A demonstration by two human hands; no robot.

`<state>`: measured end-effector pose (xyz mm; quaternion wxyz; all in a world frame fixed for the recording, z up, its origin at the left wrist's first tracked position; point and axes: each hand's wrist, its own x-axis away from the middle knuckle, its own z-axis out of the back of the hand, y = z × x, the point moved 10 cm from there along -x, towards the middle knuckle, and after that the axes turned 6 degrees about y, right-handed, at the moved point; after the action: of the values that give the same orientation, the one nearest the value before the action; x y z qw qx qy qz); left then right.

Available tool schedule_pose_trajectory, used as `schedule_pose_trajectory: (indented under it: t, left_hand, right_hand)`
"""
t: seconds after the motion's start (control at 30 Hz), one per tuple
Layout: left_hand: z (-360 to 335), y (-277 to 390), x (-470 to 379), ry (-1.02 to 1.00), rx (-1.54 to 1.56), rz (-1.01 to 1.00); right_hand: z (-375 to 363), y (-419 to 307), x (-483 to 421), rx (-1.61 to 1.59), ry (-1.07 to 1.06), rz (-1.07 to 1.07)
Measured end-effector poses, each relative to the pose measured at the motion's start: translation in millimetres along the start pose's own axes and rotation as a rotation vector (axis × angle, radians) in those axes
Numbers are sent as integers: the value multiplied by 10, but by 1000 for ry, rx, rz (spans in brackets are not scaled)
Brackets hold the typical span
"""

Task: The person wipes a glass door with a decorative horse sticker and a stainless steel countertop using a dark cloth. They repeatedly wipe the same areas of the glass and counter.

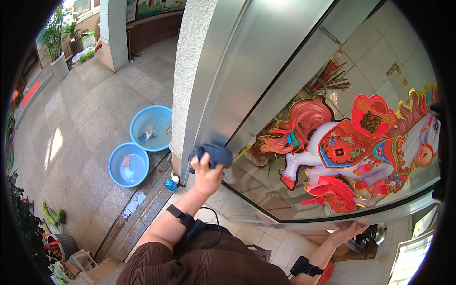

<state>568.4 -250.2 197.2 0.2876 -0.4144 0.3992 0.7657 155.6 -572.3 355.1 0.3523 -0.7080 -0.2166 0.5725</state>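
Observation:
My left hand grips a bunched dark blue cloth, pressed to the lower part of a metal door frame. The cloth is slightly blurred. My right hand touches the near metal edge of the door, its fingers stretched along it; whether they grip it I cannot tell. Set in the frame is a glass pane bearing a colourful horse decoration with red and gold parts.
Two blue basins with water stand on the paving: the farther basin holds a cloth-like item, the nearer basin a pink piece. A blue bottle stands by the step. Green gourds and a potted plant are left.

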Motion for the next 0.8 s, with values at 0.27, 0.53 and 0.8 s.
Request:
schedule_pose_trajectory:
  t: [0.27,0.53,0.8]
  left_hand:
    - [-52,356,-328,-17,-4,144]
    - [104,397,-169,-135,67,173]
    - [-2,524,-493,-65,-30,204]
  right_hand:
    - [29,-9,-6,36,-21,68]
    - [33,59,-26,22,-6,38]
    - [74,34,-79,35,-39,154]
